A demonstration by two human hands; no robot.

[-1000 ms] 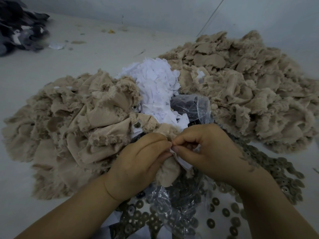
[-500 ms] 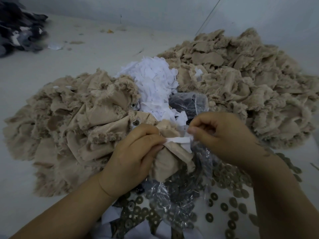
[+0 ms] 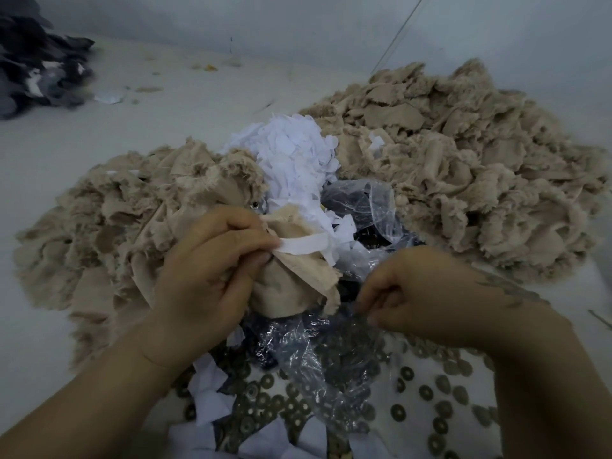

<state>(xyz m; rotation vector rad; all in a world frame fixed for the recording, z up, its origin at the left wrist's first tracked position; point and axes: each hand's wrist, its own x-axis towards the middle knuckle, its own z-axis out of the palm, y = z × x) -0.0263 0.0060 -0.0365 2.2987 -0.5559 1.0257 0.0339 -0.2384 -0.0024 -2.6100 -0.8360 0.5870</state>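
Starting at the far left, a dark cloth pile [image 3: 36, 71] lies at the table's [image 3: 165, 111] edge, well apart from the work. Nearer in, a heap of frayed beige cuttings [image 3: 99, 226] spreads out, and the left hand [image 3: 205, 276] rests against its inner side. That hand's fingers are curled round a beige piece [image 3: 291, 286], which sits bunched in front of the palm. Thumb and forefinger pinch one end of a white strip [image 3: 303, 247] against the piece's top fold. The strip runs off to the right, flat across the cloth.

Behind it rises a mound of white scraps [image 3: 294, 160]. Below lies a crinkled plastic bag [image 3: 331, 366], spread over loose metal rings [image 3: 427, 392]. The right hand [image 3: 427, 293] hovers low at the bag, fingers curled, with thumb and forefinger pressed together on the film. Whether a ring is also caught between them cannot be told. A second beige heap [image 3: 463, 160] fills the far right.

The step looks like fetching a small part to join to the held piece. To do it well, the left pinch should stay firm so that strip and cloth stay aligned. The right fingertips should lift the film aside and pick one ring only. Dragging the bag would likely scatter the rings, so a short, clean lift is better.
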